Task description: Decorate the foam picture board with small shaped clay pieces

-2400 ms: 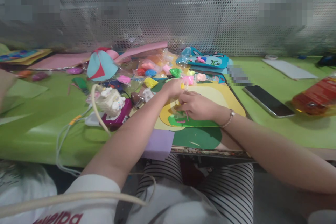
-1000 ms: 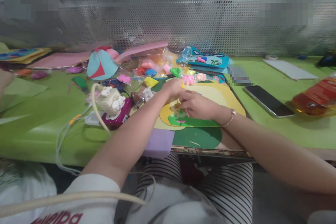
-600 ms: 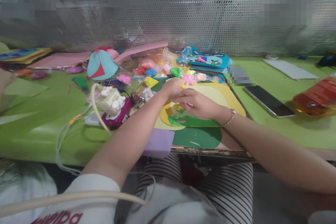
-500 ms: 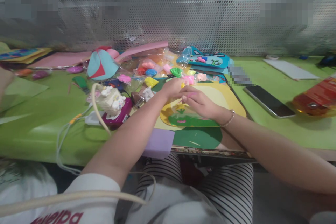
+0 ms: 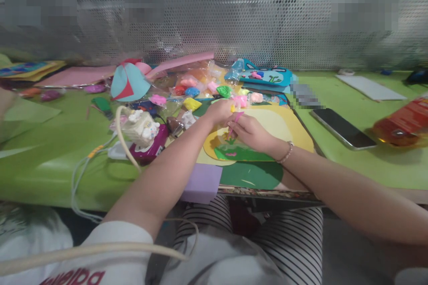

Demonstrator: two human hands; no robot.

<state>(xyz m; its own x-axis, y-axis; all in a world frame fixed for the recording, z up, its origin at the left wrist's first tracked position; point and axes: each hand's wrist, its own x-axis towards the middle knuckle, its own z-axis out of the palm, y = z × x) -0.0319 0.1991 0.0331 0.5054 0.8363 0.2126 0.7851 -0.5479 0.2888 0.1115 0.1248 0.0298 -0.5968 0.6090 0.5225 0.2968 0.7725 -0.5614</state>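
My left hand is curled closed at the top edge of a yellow oval card, with a bit of yellow clay at its fingertips. My right hand pinches a thin pink tool, whose tip points down at the small clay picture with a green ground strip and a little flower. A bracelet circles my right wrist. Bags of coloured clay lie just beyond both hands.
A purple block sits at the table's near edge. A phone and an orange packet lie right. Left are a white toy on a purple base, a cable and a blue paper cap. A perforated metal screen stands behind.
My right hand has turned the pink tool from lying under the palm to an upright pinch, and has shifted slightly up and left. My left hand has stayed in place.
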